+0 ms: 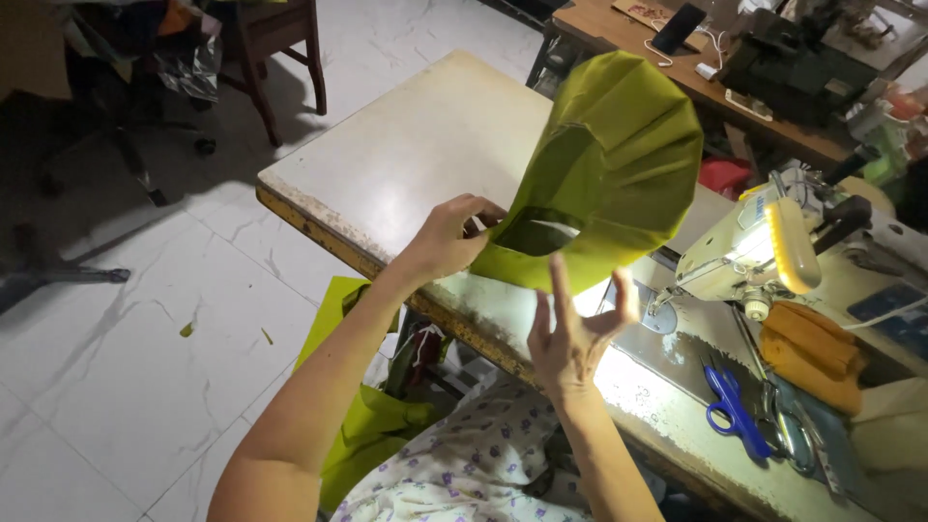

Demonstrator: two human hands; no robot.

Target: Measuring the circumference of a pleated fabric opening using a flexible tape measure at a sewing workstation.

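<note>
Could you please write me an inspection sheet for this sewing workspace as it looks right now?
Surface: worn cream sewing table, chipped front edge, lit near the machine.
Job's things: olive-green fabric piece held up, opening near its lower edge.
Clutter: blue-handled scissors, orange cloth, more green fabric below the table.
Grips: left hand pinches the fabric's edge; right hand open, fingers spread beneath it.
Cables: white cable on the rear desk.
Surroundings: sewing machine, wooden chair, tiled floor.
</note>
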